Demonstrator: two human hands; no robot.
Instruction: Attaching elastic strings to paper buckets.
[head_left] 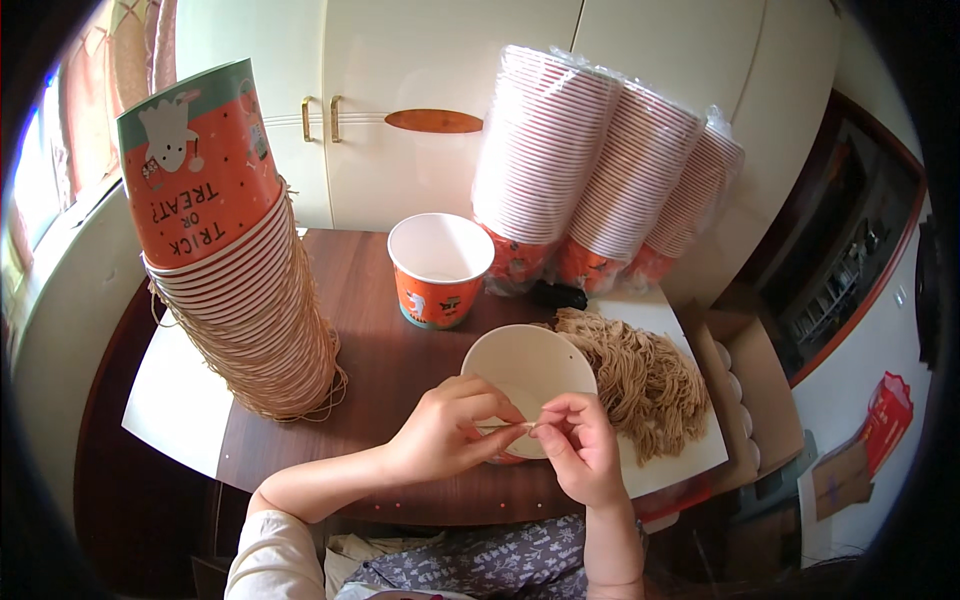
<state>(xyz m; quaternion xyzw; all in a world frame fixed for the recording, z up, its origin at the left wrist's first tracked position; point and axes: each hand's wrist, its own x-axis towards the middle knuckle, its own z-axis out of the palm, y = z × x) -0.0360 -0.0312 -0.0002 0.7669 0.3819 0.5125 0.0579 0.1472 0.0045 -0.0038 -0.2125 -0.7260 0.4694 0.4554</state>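
At the table's near edge stands an orange paper bucket (520, 362) with a cream inside and a small hole near its rim. Both hands meet above its near side, hiding part of it. My left hand (450, 425) pinches a short, thin, pale tan string (531, 425) between thumb and fingertips. The string's other end is pinched by my right hand (583, 450), with the fingers curled. Just right of the bucket lies a loose heap of tan strings (635, 380). A second orange bucket (440, 290) sits upright behind it.
A tall, leaning stack of upside-down buckets (215, 260), with strings hanging around it, rises at left. Plastic-wrapped bucket stacks (545, 150) stand at the back right, a small black object (558, 295) before them. Beyond the table's right side is an open cardboard box (770, 415) with round white things.
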